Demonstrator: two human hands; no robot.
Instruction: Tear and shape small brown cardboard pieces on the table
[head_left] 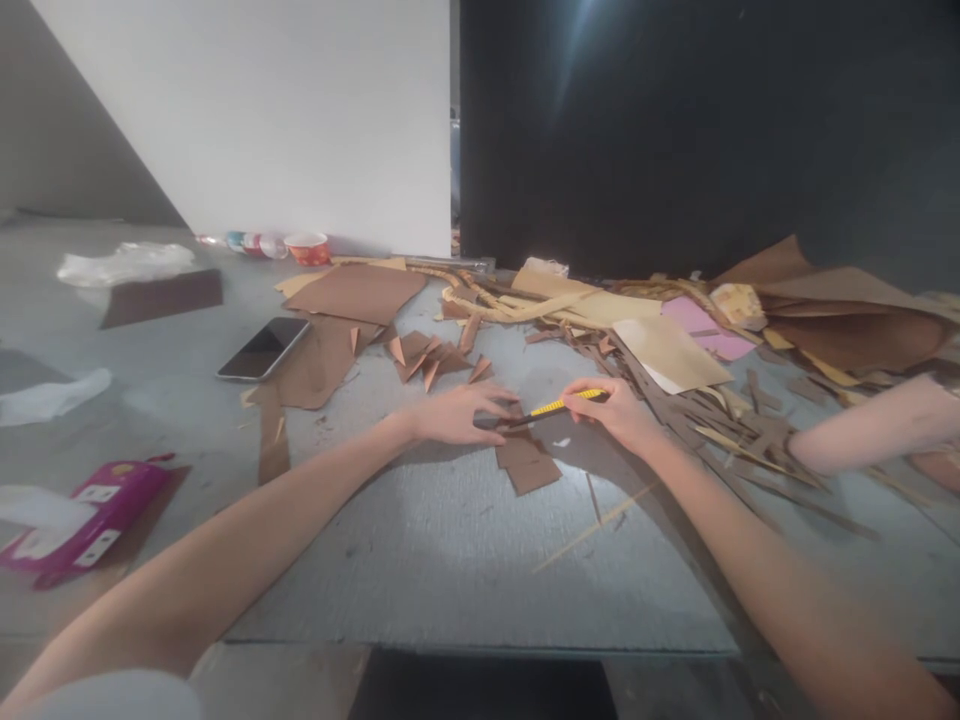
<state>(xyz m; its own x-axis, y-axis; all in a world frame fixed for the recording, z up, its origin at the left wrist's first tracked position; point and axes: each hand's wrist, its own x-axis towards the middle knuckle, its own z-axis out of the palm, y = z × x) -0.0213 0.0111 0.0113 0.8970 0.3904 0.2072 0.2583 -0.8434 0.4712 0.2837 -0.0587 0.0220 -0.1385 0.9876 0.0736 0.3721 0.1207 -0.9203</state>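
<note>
My right hand (611, 408) is closed around a slim yellow-and-black craft knife (551, 408), which points left towards my other hand. My left hand (454, 413) rests on the table with thumb and forefinger curved over the edge of a small brown leather-like piece (516, 440). A dark patch lies between those fingers; I cannot make out what it is. Below the knife tip, another brown square piece (536, 475) overlaps the first. Several folded brown pieces (435, 358) lie just beyond my left hand.
A phone (265, 349) lies on a brown sheet to the left, with a magenta wipes pack (105, 515) nearer me. Brown strips (750, 440) and a yellowish card (671, 352) are heaped at right, where another person's arm (877, 425) reaches in. A paper cup (307, 248) stands behind.
</note>
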